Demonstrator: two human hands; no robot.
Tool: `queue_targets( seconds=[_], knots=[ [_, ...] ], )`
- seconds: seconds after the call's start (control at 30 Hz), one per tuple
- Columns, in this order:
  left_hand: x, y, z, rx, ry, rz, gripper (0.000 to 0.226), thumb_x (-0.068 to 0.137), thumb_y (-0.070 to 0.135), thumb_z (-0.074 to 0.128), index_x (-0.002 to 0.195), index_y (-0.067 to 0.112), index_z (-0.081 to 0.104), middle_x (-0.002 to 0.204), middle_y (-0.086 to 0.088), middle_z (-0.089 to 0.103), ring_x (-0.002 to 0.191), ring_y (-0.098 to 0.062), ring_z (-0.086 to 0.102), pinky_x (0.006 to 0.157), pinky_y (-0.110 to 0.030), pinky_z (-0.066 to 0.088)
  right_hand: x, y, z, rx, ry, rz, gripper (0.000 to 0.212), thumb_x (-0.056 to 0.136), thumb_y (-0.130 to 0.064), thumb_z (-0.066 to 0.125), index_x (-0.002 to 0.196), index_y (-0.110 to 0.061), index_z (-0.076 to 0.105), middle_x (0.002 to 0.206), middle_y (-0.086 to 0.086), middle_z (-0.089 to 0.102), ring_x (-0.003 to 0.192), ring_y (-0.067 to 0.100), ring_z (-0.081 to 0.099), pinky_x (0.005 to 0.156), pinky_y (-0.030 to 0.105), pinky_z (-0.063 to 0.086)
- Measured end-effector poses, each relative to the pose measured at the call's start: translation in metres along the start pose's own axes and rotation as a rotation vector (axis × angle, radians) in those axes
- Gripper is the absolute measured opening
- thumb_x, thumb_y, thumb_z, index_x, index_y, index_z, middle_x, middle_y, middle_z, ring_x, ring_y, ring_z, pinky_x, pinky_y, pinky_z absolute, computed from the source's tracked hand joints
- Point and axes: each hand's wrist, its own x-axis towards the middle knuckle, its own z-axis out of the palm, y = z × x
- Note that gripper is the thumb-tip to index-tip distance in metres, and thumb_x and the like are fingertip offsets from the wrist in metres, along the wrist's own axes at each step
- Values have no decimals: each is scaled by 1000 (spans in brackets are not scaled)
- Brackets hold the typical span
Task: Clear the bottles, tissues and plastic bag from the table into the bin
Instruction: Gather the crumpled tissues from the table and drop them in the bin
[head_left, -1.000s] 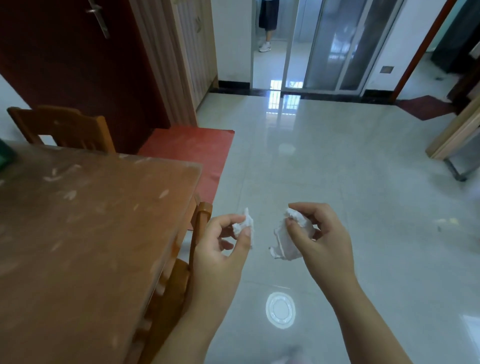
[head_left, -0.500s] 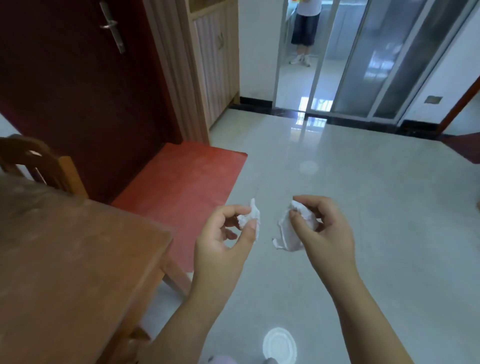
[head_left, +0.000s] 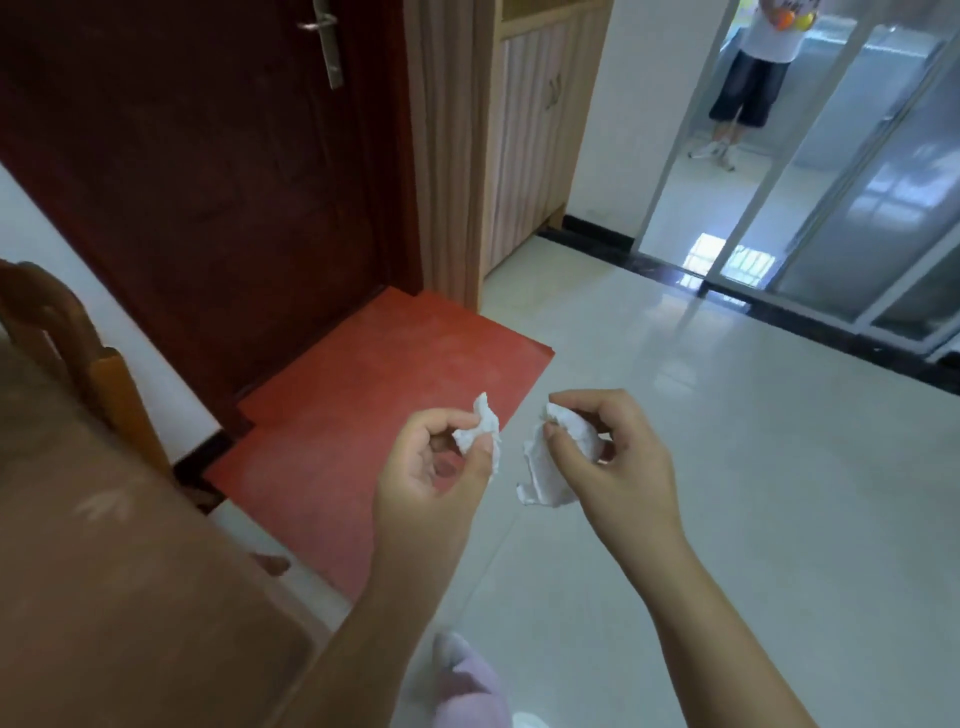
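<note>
My left hand (head_left: 431, 467) pinches a small crumpled white tissue (head_left: 480, 431) between thumb and fingertips, held out in front of me above the floor. Beside it, a little apart, my right hand (head_left: 618, 462) grips a larger crumpled white tissue (head_left: 545, 467) that hangs down from the fingers. The brown wooden table (head_left: 104, 571) fills the lower left, with its corner just left of my left forearm. No bin, bottle or plastic bag is in view.
A wooden chair (head_left: 78, 353) stands behind the table at the left. A red mat (head_left: 374, 415) lies before a dark red door (head_left: 208, 182). Pale glossy tiles stretch ahead and right. A person (head_left: 753, 78) stands beyond the glass sliding doors (head_left: 857, 208). My slippered foot (head_left: 467, 686) shows below.
The view has turned left and moved forward past the table's corner toward the door and mat. Both hands keep the same hold on their tissues, side by side.
</note>
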Motion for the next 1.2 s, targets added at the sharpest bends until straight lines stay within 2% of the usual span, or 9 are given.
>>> queue_targets(
  seconds=[0.07, 0.2, 0.3, 0.47, 0.63, 0.73, 0.87, 1.07, 1.2],
  knots=[
    [42, -1, 0, -4, 43, 4, 16, 75, 8, 64, 80, 22, 60, 70, 14, 66, 65, -7, 61, 64, -18, 48, 46, -5, 19, 6, -72, -22, 19, 78, -1, 64, 84, -19, 63, 92, -2, 61, 77, -10, 57, 58, 2, 38],
    [111, -3, -8, 66, 159, 62, 17, 74, 10, 63, 78, 26, 59, 72, 19, 66, 62, 0, 59, 61, -14, 46, 120, -9, 62, -27, -177, -122, 23, 79, -8, 67, 85, -29, 62, 92, -9, 61, 85, -1, 57, 63, 5, 38],
    [146, -10, -23, 158, 251, 48, 22, 77, 9, 67, 78, 29, 59, 73, 22, 66, 61, 0, 58, 57, -10, 43, 158, -11, 96, 14, -263, -123, 21, 79, -9, 67, 88, -27, 63, 94, -9, 62, 86, 1, 58, 64, 6, 40],
    [190, -23, -54, 259, 440, 26, 17, 77, 18, 72, 78, 30, 60, 70, 20, 64, 57, 0, 54, 54, -10, 41, 207, -9, 156, 43, -425, -178, 22, 78, -8, 67, 88, -28, 63, 94, -8, 63, 87, -1, 57, 68, 8, 42],
    [241, -32, -76, 274, 592, 18, 9, 72, 34, 63, 80, 32, 60, 74, 21, 63, 60, 0, 55, 55, -11, 44, 263, -10, 219, 59, -565, -287, 28, 78, -11, 68, 88, -35, 59, 93, -12, 61, 87, 0, 56, 68, 9, 43],
    [280, -39, -89, 319, 661, 33, 12, 77, 23, 66, 83, 32, 60, 82, 12, 64, 64, -4, 57, 58, -15, 47, 298, -12, 256, 88, -666, -315, 31, 78, -11, 67, 86, -39, 57, 92, -14, 60, 86, 0, 56, 69, 9, 43],
    [335, -37, -103, 330, 783, 41, 18, 80, 11, 66, 87, 26, 61, 77, 2, 64, 67, -19, 61, 61, -28, 51, 349, -22, 301, 156, -781, -333, 24, 79, -14, 67, 91, -34, 61, 94, -13, 62, 89, 2, 58, 70, 11, 44],
    [382, -30, -134, 348, 972, 63, 21, 79, 5, 65, 84, 24, 61, 65, 12, 60, 55, -1, 54, 52, -12, 43, 391, -47, 370, 233, -960, -432, 25, 80, -10, 67, 94, -30, 61, 95, -12, 60, 89, -1, 57, 70, 7, 42],
    [396, -31, -164, 394, 1080, 35, 20, 79, 5, 66, 84, 24, 61, 71, -13, 58, 52, -1, 51, 51, -11, 42, 395, -59, 417, 264, -1043, -469, 23, 80, -9, 66, 94, -27, 61, 95, -11, 60, 89, -2, 56, 69, 6, 41]
  ],
)
